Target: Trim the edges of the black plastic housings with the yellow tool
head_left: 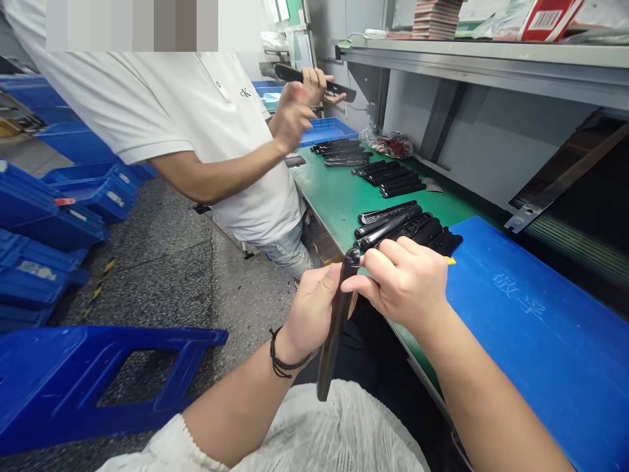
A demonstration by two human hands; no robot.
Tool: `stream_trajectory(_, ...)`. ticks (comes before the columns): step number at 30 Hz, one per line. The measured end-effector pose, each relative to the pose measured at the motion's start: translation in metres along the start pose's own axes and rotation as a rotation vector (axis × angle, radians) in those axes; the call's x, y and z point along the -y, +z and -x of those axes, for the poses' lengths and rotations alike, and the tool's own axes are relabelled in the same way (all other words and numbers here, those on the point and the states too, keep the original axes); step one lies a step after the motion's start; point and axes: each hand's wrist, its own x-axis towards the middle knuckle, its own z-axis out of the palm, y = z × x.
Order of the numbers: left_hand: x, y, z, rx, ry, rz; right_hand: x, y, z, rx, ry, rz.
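My left hand [314, 305] is wrapped round a long, narrow black plastic part [334, 334], held tilted over my lap with its rounded end up. Close against that upper end is my right hand [405, 282], fingers curled and thumb beside the part. A yellow tip [451, 261] sticks out behind the right fist, from a slim tool whose working end is hidden. Just beyond my hands, similar black parts [393, 223] lie in a group on the green tabletop [324, 190].
Across the table corner a person in a white shirt [236, 144] holds another black part [314, 82]. More black parts [388, 176] lie farther back. A blue board [540, 328] covers the right side, under a metal shelf [481, 56]. Blue crates [88, 190] and a blue stool [49, 387] stand left.
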Motion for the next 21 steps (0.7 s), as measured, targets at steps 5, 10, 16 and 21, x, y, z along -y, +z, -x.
stream_trajectory(5,-0.006,0.0,-0.006,-0.097,0.019,-0.02,0.006,0.003,0.001,0.07,-0.021,-0.034)
stream_trajectory(10,-0.017,-0.006,-0.018,-0.232,0.017,-0.033,0.018,0.009,0.003,0.157,-0.045,-0.112)
stream_trajectory(16,-0.018,-0.011,-0.025,-0.301,0.055,0.004,0.028,0.015,0.006,0.248,-0.005,-0.16)
stream_trajectory(21,-0.022,-0.01,-0.03,-0.316,0.054,0.067,0.031,0.016,0.008,0.262,-0.017,-0.181)
